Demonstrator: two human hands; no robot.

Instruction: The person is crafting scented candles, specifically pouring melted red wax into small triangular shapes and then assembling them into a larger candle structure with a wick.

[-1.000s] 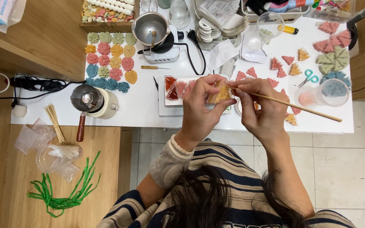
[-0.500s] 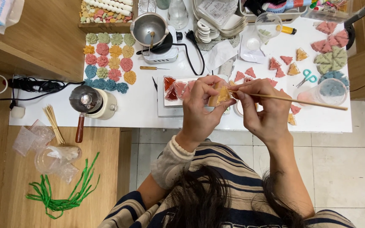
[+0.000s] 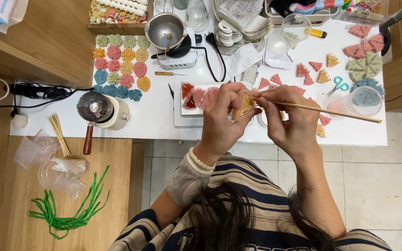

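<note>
Skewer tip at the wedge, both hands pinched shut

Hands first, since they sit nearest me. I see my left hand [image 3: 222, 118] curled closed around a small tan wedge-shaped piece [image 3: 244, 105], holding it just above the near edge of the white surface [image 3: 154, 116]. My right hand [image 3: 290, 122] is pinched shut on a thin wooden skewer [image 3: 322, 109]. The skewer's long axis runs nearly level, from its tip touching the wedge out to my right, dipping slightly toward the far end. The wedge lies to the left of the right hand, so the left hand is the nearer one; both hands almost touch.

Just beyond the hands a white tray [image 3: 187, 122] carries red and pink wedges. To the right a clear plastic cup [image 3: 364, 100] holds something bluish, I cannot tell what. Further left stands a small pot with a wooden handle [image 3: 99, 111]. Farther back, a steel bowl [image 3: 165, 29] on a small burner holds a spoon, beside rows of coloured flower-shaped pieces [image 3: 121, 67].
</note>
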